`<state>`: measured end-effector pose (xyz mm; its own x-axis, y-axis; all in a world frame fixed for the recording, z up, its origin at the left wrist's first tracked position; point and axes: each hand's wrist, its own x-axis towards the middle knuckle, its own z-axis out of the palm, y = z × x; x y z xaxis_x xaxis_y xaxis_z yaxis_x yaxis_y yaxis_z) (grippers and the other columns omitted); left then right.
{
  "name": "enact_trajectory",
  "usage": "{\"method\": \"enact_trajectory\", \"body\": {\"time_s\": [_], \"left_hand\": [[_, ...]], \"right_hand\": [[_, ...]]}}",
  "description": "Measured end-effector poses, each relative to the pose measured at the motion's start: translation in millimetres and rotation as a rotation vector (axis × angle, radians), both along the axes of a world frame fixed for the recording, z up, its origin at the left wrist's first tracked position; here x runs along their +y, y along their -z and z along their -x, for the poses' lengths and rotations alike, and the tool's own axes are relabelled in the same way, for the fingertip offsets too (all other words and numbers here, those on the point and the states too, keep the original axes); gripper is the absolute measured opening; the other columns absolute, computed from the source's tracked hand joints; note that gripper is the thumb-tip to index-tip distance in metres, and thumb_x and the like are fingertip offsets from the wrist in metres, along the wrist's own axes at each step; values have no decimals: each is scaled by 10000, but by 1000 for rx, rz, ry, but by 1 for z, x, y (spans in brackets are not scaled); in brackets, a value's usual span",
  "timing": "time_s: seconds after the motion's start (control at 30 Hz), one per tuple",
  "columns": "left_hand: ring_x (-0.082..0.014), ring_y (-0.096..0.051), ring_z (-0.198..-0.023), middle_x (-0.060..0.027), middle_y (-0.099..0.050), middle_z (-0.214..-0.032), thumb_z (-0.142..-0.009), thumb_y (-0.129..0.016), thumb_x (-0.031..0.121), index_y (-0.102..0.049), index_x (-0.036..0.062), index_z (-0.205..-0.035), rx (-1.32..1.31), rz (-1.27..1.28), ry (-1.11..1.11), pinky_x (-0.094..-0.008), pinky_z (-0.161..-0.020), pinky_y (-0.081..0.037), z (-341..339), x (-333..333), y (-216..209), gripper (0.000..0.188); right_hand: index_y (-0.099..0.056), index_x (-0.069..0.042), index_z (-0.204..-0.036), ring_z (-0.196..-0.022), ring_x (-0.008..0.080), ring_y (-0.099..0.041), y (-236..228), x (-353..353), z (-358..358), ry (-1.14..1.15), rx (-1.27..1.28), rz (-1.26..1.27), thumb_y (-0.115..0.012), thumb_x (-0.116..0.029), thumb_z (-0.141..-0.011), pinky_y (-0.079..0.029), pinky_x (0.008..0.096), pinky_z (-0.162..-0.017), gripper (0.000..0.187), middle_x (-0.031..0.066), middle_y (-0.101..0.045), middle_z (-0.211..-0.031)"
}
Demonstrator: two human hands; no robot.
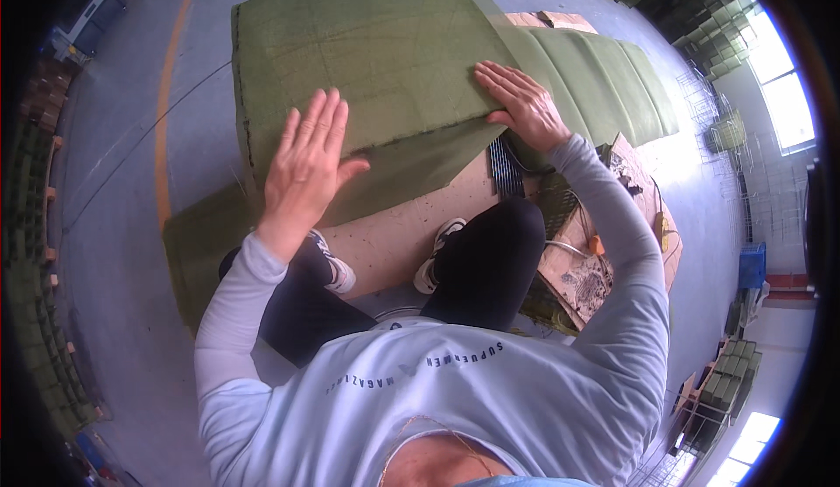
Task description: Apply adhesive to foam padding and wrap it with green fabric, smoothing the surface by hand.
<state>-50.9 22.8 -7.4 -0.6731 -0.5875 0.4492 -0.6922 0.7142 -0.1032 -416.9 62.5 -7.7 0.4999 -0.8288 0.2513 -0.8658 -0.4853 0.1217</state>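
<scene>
A thin, see-through green mesh sheet [367, 49] spreads out in front of me, its near edge running slantwise between my hands. My left hand [302, 172] is over the near left part of the sheet, fingers stretched out and thumb apart. At the near right corner, my right hand [525, 106] lies flat with its fingers extended, palm toward the mesh. Neither hand grips anything. Beneath the sheet, more green mesh [210, 242] reaches down to the left, over a tan board [411, 233] between my feet.
Ribbed green mesh panels [604, 76] lie at the right. Near my right knee are black strips [505, 168] and a stained board [577, 286] with a cable and orange connector [597, 245]. Green stacks [31, 312] line the left; a blue bin [752, 266] stands far right.
</scene>
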Motion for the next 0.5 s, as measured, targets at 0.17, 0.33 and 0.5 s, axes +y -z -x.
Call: {"method": "enact_trajectory", "body": {"time_s": [0.17, 0.33, 0.5], "left_hand": [[-256, -306, -1347, -104, -348, -1442, -756, -628, 433, -305, 33, -1406, -48, -27, 55, -424, -1089, -308, -1, -4, 7, 828], [-265, -256, -1369, -126, -299, -1465, -754, -598, 497, -262, 19, -1418, 116, -143, 155, -434, -1113, -251, 18, -1, -16, 885], [-258, -287, -1356, -141, -339, -1438, -739, -674, 367, -287, -4, -1397, 51, -129, 184, -416, -1103, -282, 40, -16, 8, 849]], "right_hand": [[-289, 8, -1394, -1347, 292, -291, 0, -2, 1, 30, 2, -32, -400, -582, -853, -251, 417, -1106, 808, 170, -308, -1450], [-285, 46, -1380, -1339, 324, -300, -23, -1, -50, -106, -117, 25, -440, -620, -812, -240, 427, -1109, 889, 225, -326, -1421], [-380, 46, -1318, -1257, 321, -418, 0, -26, -120, -219, -90, 77, -566, -416, -812, -337, 394, -1064, 710, 201, -445, -1336]]}}
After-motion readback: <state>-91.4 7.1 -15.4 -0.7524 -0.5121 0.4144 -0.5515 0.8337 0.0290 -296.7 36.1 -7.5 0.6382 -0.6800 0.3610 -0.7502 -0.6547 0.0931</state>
